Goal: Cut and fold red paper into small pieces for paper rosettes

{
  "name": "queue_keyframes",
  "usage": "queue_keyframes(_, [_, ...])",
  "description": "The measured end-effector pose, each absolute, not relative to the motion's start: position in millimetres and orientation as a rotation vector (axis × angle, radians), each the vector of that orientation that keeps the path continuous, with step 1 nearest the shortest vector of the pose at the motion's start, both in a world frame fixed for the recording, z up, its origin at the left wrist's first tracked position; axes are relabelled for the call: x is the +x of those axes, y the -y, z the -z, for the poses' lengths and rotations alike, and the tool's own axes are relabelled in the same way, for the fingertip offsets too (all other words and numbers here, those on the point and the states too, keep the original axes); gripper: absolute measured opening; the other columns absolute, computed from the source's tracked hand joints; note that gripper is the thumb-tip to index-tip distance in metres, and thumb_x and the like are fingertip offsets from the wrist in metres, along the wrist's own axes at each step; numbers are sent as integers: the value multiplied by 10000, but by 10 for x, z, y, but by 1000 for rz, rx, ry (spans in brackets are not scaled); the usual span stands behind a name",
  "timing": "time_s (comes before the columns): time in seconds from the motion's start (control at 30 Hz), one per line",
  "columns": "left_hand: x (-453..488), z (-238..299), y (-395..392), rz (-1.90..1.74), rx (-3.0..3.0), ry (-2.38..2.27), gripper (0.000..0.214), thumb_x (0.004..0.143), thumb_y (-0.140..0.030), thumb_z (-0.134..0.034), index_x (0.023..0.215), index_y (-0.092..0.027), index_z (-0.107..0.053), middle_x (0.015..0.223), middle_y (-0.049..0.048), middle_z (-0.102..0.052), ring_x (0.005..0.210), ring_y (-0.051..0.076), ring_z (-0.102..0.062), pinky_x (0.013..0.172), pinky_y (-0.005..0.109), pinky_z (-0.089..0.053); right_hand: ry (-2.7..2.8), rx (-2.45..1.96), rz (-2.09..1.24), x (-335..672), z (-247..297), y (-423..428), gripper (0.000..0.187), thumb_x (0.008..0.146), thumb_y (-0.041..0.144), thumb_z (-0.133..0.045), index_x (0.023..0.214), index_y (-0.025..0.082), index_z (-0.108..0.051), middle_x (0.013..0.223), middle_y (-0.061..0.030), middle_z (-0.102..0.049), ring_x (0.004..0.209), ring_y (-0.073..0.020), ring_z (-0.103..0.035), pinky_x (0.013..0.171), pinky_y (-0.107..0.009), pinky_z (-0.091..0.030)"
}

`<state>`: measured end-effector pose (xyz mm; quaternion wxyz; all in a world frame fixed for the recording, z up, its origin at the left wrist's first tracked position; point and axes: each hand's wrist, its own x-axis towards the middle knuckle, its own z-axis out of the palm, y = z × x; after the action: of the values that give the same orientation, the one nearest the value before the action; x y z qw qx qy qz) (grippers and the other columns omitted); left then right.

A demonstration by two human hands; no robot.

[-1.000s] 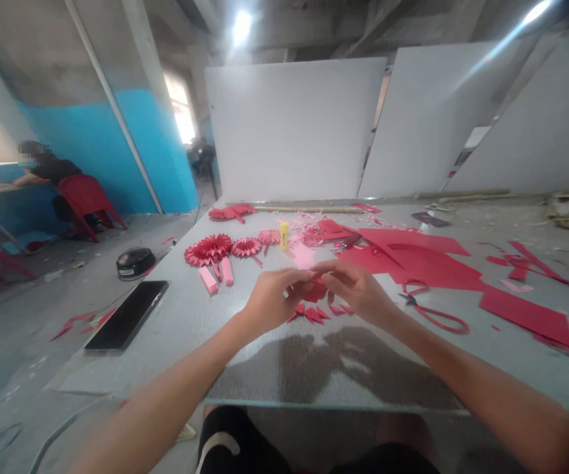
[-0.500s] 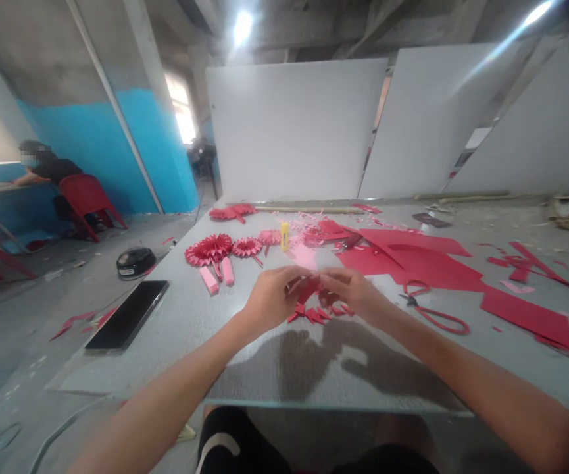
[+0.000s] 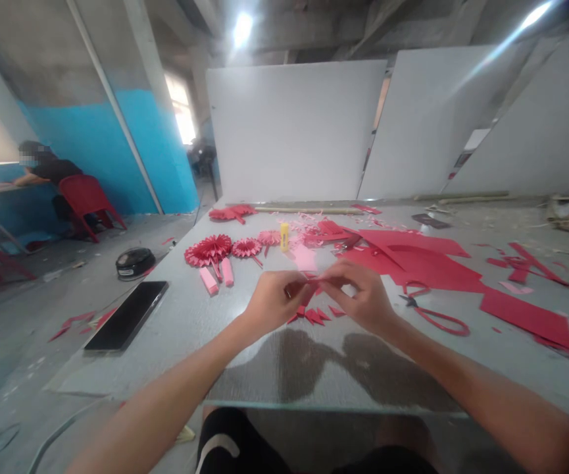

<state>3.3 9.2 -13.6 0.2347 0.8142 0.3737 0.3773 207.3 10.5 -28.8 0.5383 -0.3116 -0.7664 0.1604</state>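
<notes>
The left hand (image 3: 269,299) has thumb and fingers pinched on a small piece of red paper (image 3: 316,281), and the right hand (image 3: 370,299), fingertips together, meets the same piece from its other side, just over the tabletop. The step in hand looks like folding or shaping that piece; the next move probably calls for a light, even pinch from both sides. On the grey table (image 3: 185,316), from the left, lie a black phone (image 3: 126,317), pleated paper rosettes (image 3: 208,250) with two pink blocks (image 3: 209,280) near them, an upright yellow tube (image 3: 285,237), pointed red pieces (image 3: 314,316) beneath the hands, large red sheets (image 3: 442,268) and red-handled scissors (image 3: 411,303). In the room, a person (image 3: 62,168) sits on a red chair (image 3: 79,197) at far left, then comes a blue-painted pillar (image 3: 163,151), then white panels (image 3: 294,131) behind the table.
</notes>
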Motion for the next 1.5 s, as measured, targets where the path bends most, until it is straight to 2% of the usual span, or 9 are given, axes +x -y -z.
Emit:
queue_keyframes(0.1, [31, 151, -92, -1091, 2175, -993, 209, 926, -231, -551, 825, -135, -706, 719, 48, -722, 595, 109, -611, 576, 200, -440, 1874, -640, -357, 2073, 256, -55, 116, 918, 271, -657, 935, 213, -756, 873, -62, -647, 753, -168, -635, 644, -292, -532])
queue_keyframes(0.2, [33, 156, -86, -1114, 2154, -938, 183, 915, -208, -555, 834, -134, -702, 730, 43, -720, 613, 106, -619, 587, 195, -453, 1838, -610, -565, 2085, 248, -55, 202, 950, 323, -612, 891, 212, -770, 920, -64, -628, 678, -137, -619, 598, -283, -533])
queue_keyframes(0.33, [50, 137, -59, -1109, 2134, -889, 172, 907, -200, -558, 872, -129, -711, 728, 43, -718, 608, 103, -617, 583, 189, -466, 1718, -678, -806, 2083, 267, -101, 158, 876, 361, -716, 929, 218, -758, 942, -54, -643, 653, -127, -621, 549, -261, -527])
queue_keyframes(0.43, [62, 130, -48, -1109, 2161, -873, 168, 895, -176, -559, 865, -127, -717, 715, 43, -715, 603, 100, -610, 575, 183, -453, 1722, -743, -881, 2069, 281, -127, 229, 831, 383, -760, 972, 203, -749, 871, -52, -689, 681, -147, -643, 579, -265, -535])
queue_keyframes(0.57, [67, 148, -53, -1101, 2197, -932, 197, 898, -195, -561, 787, -121, -705, 691, 48, -698, 591, 99, -576, 559, 192, -419, 1740, -835, -978, 2062, 292, -135, 278, 827, 429, -753, 941, 177, -734, 691, -23, -678, 567, -136, -612, 524, -256, -503])
queue_keyframes(0.87, [61, 131, -43, -1075, 2125, -897, 410, 990, -398, -480, 744, -122, -659, 634, 19, -620, 568, 86, -501, 537, 196, -378, 1790, -837, -798, 2061, 275, -113, 226, 879, 406, -696, 876, 180, -717, 702, -20, -664, 562, -134, -618, 545, -260, -517])
queue_keyframes(0.97, [64, 134, -45, -1063, 2111, -916, 414, 977, -452, -506, 812, -124, -696, 683, 30, -657, 593, 96, -527, 556, 202, -398, 1799, -828, -789, 2058, 262, -104, 224, 901, 403, -669, 874, 186, -717, 708, -17, -660, 564, -132, -620, 541, -255, -520])
queue_keyframes(1.17, [57, 164, -58, -1140, 2064, -964, 381, 973, -443, -523, 869, -131, -716, 696, 44, -695, 605, 112, -587, 573, 211, -432, 1841, -817, -714, 2059, 272, -95, 235, 850, 402, -733, 970, 199, -733, 868, -54, -706, 688, -161, -663, 627, -281, -555])
queue_keyframes(1.5, [83, 185, -56, -1241, 2109, -986, 262, 900, -409, -652, 881, -149, -677, 691, 47, -713, 581, 119, -634, 574, 220, -482, 1823, -862, -691, 2021, 246, -62, 218, 868, 412, -709, 892, 197, -736, 765, -38, -701, 590, -148, -637, 559, -269, -526])
